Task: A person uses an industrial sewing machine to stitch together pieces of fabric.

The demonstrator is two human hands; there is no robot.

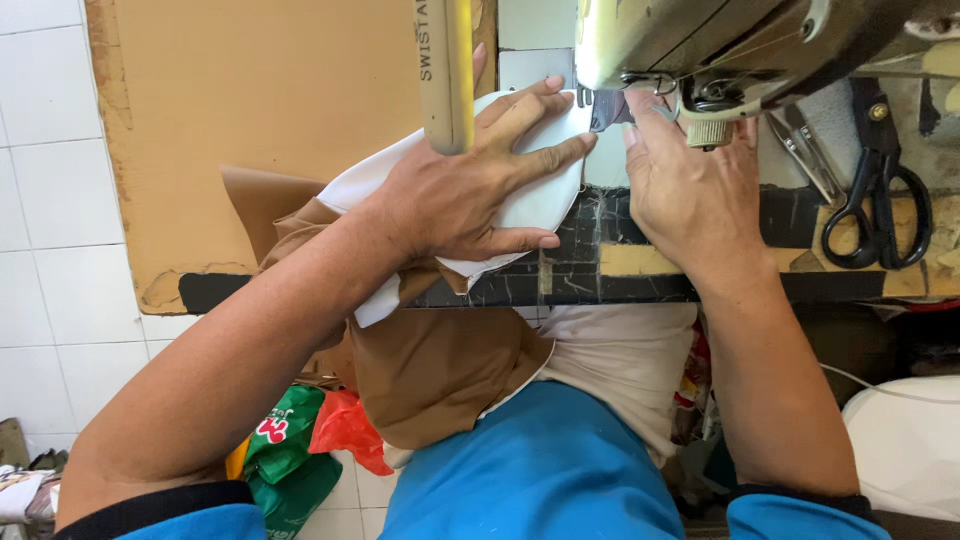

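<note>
White cloth piece flat under L hand, at sewing machine.
L fingers splayed, pressing cloth; its edge just past fingertips by needle. R hand beside, fingers together at presser foot. Black scissors well right; bare tabletop left.

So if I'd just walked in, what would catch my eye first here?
Probably the two hands at the sewing machine at top right: the left hand lies flat on white fabric, the right hand rests by the presser foot. Next, black scissors on the table's right, and brown cloth spilling off the front edge onto the lap.
</note>
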